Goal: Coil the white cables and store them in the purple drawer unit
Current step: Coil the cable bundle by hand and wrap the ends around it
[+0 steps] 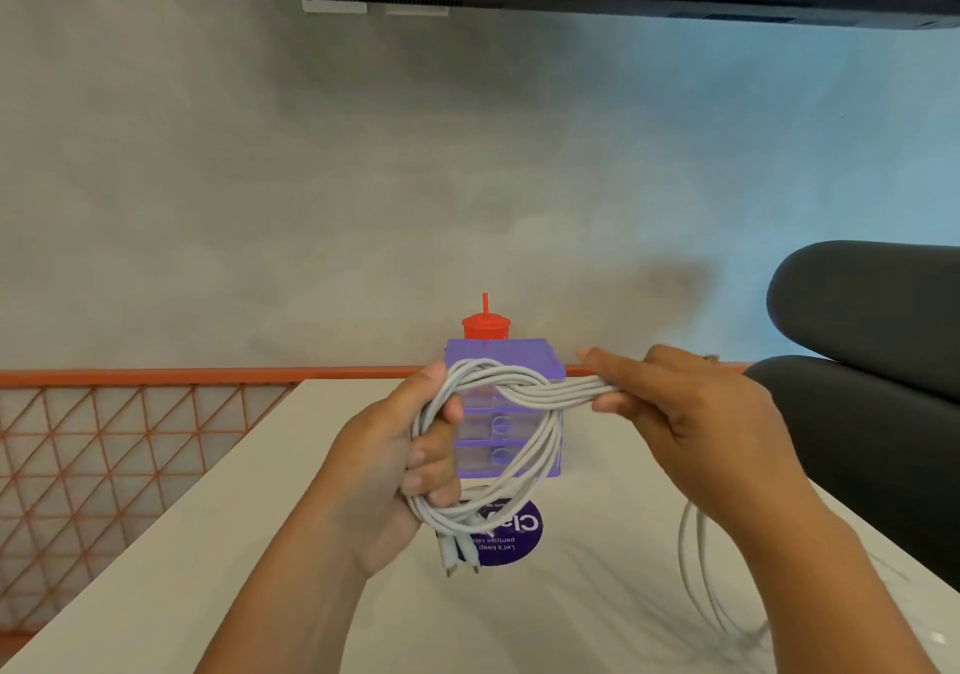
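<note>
- Two hands at frame centre: my left hand [410,465] grips the looped white cables [519,385]; my right hand [691,413] pinches their strands, apparently mid-coiling.
- Just behind stands the purple drawer unit [498,356], drawers closed.
- Next, likely: gather the slack hanging lower right.

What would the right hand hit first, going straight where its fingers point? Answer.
Likely the right hand meets the cable coil gripped by the left hand; drawers look farther back, depth unclear.

Left of the left hand [384,470] runs an orange mesh railing [104,439]; right of the right hand [696,429] sit dark cushions [872,309]. Beyond, a grey wall [363,179], blue-lit rightward; beneath, a white table [208,569].
</note>
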